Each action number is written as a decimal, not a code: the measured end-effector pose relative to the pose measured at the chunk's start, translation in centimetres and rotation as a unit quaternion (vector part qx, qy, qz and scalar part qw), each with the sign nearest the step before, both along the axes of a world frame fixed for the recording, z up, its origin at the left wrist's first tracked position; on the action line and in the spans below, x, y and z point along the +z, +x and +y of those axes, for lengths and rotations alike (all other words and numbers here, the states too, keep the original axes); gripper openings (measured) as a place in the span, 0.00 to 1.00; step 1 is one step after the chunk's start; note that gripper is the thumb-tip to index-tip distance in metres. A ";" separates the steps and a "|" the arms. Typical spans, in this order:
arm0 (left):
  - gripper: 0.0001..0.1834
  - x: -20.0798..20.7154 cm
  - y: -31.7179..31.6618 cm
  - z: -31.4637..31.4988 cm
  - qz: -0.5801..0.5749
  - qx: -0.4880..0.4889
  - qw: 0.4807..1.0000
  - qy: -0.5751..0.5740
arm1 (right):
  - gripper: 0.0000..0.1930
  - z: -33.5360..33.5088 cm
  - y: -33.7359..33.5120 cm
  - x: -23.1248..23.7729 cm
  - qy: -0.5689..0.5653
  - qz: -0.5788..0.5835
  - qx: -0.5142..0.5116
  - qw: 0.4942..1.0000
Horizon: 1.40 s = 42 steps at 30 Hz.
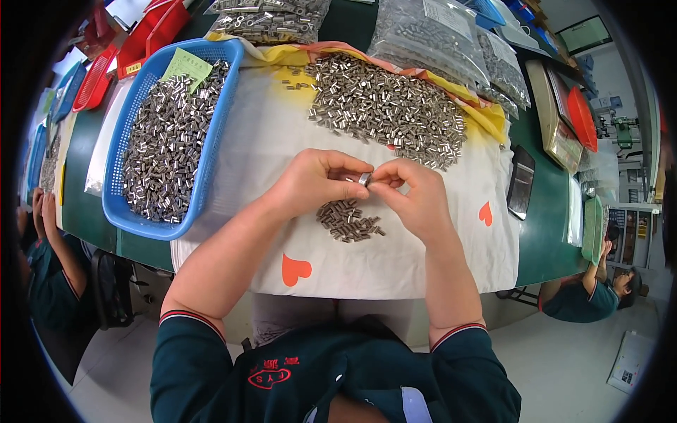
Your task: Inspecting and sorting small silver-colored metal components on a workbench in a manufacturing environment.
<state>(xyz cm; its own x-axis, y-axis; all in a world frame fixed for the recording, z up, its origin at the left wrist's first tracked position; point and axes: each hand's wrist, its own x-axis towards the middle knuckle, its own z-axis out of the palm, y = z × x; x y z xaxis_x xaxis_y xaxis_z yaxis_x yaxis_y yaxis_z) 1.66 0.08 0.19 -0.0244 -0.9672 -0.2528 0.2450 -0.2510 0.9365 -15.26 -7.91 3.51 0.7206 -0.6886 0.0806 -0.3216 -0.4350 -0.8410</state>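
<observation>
Between the fingertips of my left hand (pixel 314 182) is a small shiny round metal piece (pixel 364 179). My right hand (pixel 415 194) is pinched closed right against its other side; whether a second tiny part sits in those fingers I cannot make out. Just below my hands lies a small pile of short metal cylinders (pixel 347 221) on a white cloth (pixel 395 268) with red hearts. Beyond my hands a much larger heap of the same kind of cylinders (pixel 384 106) spreads over the cloth, against its rolled yellow and red edge.
To the left, a blue plastic basket (pixel 113 190) holds many metal cylinders and a green paper slip (pixel 188 68). Bags of metal parts (pixel 427 42) stand along the back. A dark phone (pixel 521 182) lies at right on the green table (pixel 546 247). Other people sit at both sides.
</observation>
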 end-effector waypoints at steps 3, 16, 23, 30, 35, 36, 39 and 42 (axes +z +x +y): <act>0.16 0.2 -0.4 0.2 -0.056 -0.038 0.998 -0.017 | 0.09 -1.7 -0.3 -0.8 0.099 0.042 -0.012 0.994; 0.16 0.5 -0.4 0.1 -0.065 -0.055 0.996 -0.028 | 0.02 -2.2 1.5 -3.6 -0.272 0.135 -0.093 0.948; 0.16 -0.2 0.0 -0.1 -0.004 -0.030 0.999 -0.020 | 0.02 -1.4 1.0 -2.9 -0.224 0.114 -0.079 0.965; 0.17 -0.1 0.2 -0.2 0.068 0.047 0.996 -0.017 | 0.05 -0.4 0.4 -0.6 0.006 -0.065 -0.002 0.998; 0.17 0.0 0.1 -0.2 0.058 0.032 0.998 -0.016 | 0.05 0.1 0.5 -0.5 0.027 -0.049 -0.019 0.998; 0.17 0.0 0.0 -0.2 0.052 0.030 0.998 -0.013 | 0.05 0.2 0.5 -0.7 0.011 -0.050 -0.019 0.998; 0.17 -0.3 0.0 -0.2 0.020 0.036 0.999 -0.010 | 0.05 0.5 0.8 -0.9 -0.139 -0.067 -0.010 0.988; 0.17 -0.6 -0.2 -0.2 0.011 0.058 0.998 -0.015 | 0.05 1.0 1.2 -1.1 -0.235 -0.068 -0.014 0.970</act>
<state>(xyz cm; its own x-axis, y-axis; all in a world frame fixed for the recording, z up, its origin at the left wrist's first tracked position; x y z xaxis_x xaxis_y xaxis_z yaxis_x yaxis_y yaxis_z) 1.43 -0.08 -0.44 0.0839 -0.9709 -0.2242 0.2908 -0.1913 0.9375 -14.11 -6.96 2.39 0.6630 -0.5721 0.4829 -0.2389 -0.7730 -0.5878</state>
